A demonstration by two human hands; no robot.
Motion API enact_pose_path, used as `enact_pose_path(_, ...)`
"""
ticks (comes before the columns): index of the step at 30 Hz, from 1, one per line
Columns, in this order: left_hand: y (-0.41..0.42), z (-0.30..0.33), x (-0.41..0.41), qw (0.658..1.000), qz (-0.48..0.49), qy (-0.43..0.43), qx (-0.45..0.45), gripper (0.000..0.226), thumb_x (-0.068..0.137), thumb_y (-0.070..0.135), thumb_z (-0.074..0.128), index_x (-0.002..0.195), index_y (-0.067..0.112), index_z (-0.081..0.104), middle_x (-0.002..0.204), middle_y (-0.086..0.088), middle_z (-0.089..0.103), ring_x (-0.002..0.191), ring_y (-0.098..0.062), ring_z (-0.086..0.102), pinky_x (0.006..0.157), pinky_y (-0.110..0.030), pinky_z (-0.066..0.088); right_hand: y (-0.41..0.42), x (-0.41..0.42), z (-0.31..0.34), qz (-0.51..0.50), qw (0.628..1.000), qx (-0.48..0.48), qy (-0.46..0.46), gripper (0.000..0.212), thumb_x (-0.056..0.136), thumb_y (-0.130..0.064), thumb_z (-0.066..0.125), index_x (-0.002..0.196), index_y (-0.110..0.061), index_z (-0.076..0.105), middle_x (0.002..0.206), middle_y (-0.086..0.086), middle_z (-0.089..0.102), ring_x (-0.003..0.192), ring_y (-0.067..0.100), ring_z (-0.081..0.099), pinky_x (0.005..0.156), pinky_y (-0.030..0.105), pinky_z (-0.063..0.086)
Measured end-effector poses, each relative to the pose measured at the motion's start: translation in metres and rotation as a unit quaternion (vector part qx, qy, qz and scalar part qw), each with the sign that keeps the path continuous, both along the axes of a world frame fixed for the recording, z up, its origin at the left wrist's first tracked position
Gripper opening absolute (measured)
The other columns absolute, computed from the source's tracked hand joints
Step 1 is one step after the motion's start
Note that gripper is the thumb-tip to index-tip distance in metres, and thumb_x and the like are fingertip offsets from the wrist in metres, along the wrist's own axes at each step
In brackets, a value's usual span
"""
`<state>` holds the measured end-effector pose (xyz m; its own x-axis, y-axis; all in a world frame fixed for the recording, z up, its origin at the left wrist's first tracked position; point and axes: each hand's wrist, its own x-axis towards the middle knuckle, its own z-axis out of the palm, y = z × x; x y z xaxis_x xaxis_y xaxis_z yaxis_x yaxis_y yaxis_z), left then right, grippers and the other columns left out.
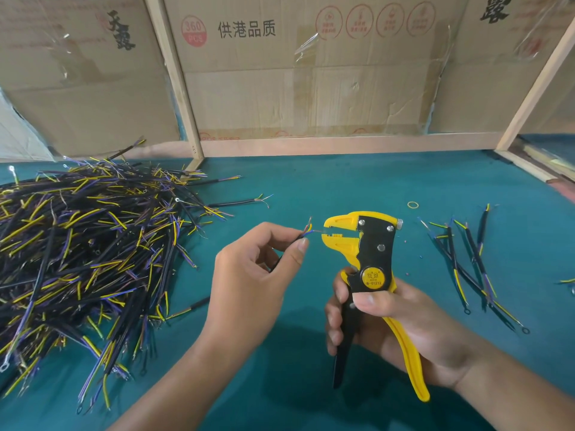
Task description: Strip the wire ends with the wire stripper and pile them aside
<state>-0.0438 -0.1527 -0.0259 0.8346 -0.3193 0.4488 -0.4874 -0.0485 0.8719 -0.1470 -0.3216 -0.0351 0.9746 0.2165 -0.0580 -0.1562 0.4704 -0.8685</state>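
Observation:
My left hand (258,275) pinches a black wire (303,234) between thumb and fingers, with its yellow and purple cores pointing right. One thin core reaches into the jaws of the yellow and black wire stripper (367,247). My right hand (395,321) grips the stripper's two handles, holding the tool upright above the teal table (311,188). A large heap of black wires (84,244) with yellow and purple ends lies at the left. A small group of wires (469,259) lies spread at the right.
Cardboard panels in a wooden frame (342,144) wall off the back of the table. A yellow rubber band (413,204) lies behind the stripper. A few tiny insulation bits (421,256) dot the cloth right of the tool.

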Motion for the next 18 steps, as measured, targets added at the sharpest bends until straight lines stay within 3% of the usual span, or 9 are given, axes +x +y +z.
enact_pose_path(4,0.0001,0.0005,0.0015,1.000,0.008,-0.002,-0.009,0.003,0.086,0.034,0.069,0.085,0.036,0.071,0.068,-0.004,0.065,0.056,-0.025,0.047,0.048,-0.026,0.038,-0.0007,-0.0003,-0.0007,0.013,1.000,0.023,0.004,0.031,0.080,-0.026,0.082,0.098,-0.008,0.064,0.093,0.020,0.062,0.084,0.034,0.062,0.081,0.049,0.052)
enact_pose_path(7,0.0006,0.0005,0.0003,1.000,0.006,0.001,-0.008,0.003,0.086,0.034,0.069,0.085,0.035,0.071,0.067,-0.008,0.063,0.057,-0.031,0.047,0.048,-0.032,0.037,-0.0001,0.0002,-0.0013,0.029,0.999,0.033,0.012,0.024,0.085,-0.022,0.077,0.101,-0.008,0.064,0.096,0.021,0.063,0.091,0.037,0.063,0.087,0.052,0.051)
enact_pose_path(11,0.0014,-0.0007,-0.0013,1.000,0.002,-0.009,0.003,0.004,0.088,0.032,0.070,0.085,0.035,0.071,0.059,-0.006,0.055,0.050,-0.006,0.037,0.046,-0.016,0.031,0.0009,0.0012,-0.0045,0.026,0.998,0.050,0.012,0.015,0.089,-0.006,0.061,0.104,-0.006,0.063,0.101,0.027,0.063,0.101,0.044,0.063,0.096,0.059,0.048)
enact_pose_path(14,0.0016,-0.0011,-0.0009,1.000,0.003,-0.009,0.008,0.009,0.090,0.027,0.072,0.084,0.034,0.071,0.054,0.006,0.048,0.049,-0.003,0.035,0.047,-0.013,0.030,0.0004,0.0014,-0.0053,0.026,0.998,0.058,0.013,0.017,0.088,-0.005,0.061,0.105,-0.005,0.062,0.103,0.028,0.063,0.101,0.046,0.063,0.098,0.061,0.046)
enact_pose_path(18,0.0011,0.0013,-0.0018,1.000,0.008,-0.008,0.010,0.002,0.086,0.034,0.070,0.085,0.035,0.071,0.059,-0.004,0.056,0.051,-0.005,0.038,0.047,-0.016,0.032,0.0004,0.0010,-0.0049,0.033,0.998,0.048,0.019,0.017,0.088,-0.006,0.061,0.105,-0.006,0.063,0.103,0.027,0.064,0.100,0.046,0.064,0.098,0.060,0.047)
